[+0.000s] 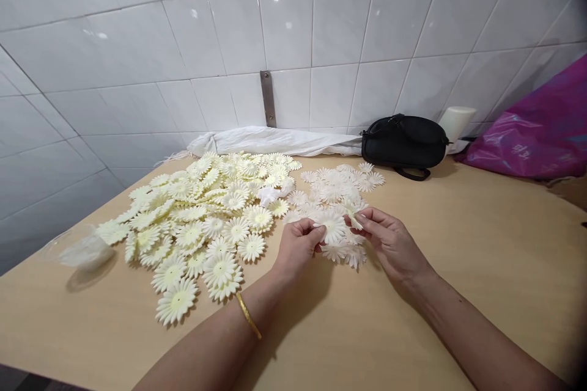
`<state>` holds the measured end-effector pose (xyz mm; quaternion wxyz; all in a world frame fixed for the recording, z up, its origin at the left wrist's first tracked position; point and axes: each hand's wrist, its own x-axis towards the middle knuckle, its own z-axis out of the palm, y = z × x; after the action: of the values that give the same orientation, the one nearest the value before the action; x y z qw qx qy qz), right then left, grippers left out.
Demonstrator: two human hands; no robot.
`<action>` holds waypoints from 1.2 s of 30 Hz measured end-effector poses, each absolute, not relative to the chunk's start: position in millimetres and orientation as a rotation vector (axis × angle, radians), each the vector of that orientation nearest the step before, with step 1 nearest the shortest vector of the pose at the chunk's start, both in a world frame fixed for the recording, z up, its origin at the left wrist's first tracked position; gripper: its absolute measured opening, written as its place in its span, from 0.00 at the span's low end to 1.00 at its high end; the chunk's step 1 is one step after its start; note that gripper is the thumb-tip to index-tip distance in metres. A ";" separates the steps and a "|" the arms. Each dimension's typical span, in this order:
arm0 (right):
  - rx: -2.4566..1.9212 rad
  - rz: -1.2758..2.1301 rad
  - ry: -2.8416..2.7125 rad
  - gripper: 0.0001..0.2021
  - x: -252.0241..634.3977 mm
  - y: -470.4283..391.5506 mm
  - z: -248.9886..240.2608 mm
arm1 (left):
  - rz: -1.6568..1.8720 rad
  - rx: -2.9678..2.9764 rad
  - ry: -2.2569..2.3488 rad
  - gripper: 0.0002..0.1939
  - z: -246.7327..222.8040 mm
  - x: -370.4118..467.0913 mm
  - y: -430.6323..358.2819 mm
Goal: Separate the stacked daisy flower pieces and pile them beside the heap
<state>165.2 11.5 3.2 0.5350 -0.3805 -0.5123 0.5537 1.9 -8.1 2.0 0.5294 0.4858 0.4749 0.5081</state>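
Note:
Between the thumb and fingers of my left hand point(300, 244) is a white daisy-shaped flower piece point(332, 226) with a pale yellow centre. My right hand point(389, 241) pinches a second flower piece point(353, 215), pale yellowish and seen tilted, just right of the first. Both hands are above a small pile of thin white flower pieces point(334, 186). To the left, a large heap of pale yellow flower pieces point(188, 214) spreads over the table, many stacked or overlapping. Whether the two held pieces touch each other I cannot tell.
A clear plastic tub point(85, 250) with whitish contents stands at the left table edge. Along the tiled wall lies a white cloth point(275, 140). Further right are a black zip case point(403, 143), a white cylinder point(457, 122) and a magenta plastic bag point(532, 125).

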 end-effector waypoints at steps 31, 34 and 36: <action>-0.850 1.626 -0.723 0.09 173.9 20.1 1.4 | 1.212 0.803 0.945 0.16 -4.1 2.6 -1.5; -0.861 1.600 -0.715 0.08 176.9 22.4 2.0 | 1.187 0.841 0.974 0.14 -1.9 2.7 -2.8; -0.878 1.602 -0.687 0.07 178.3 23.5 2.8 | 1.173 0.870 0.995 0.13 0.6 2.7 -4.2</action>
<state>178.3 23.5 2.8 0.5604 -0.3725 -0.2915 0.6799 2.7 -4.2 0.6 0.6343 0.3805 0.4352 0.5133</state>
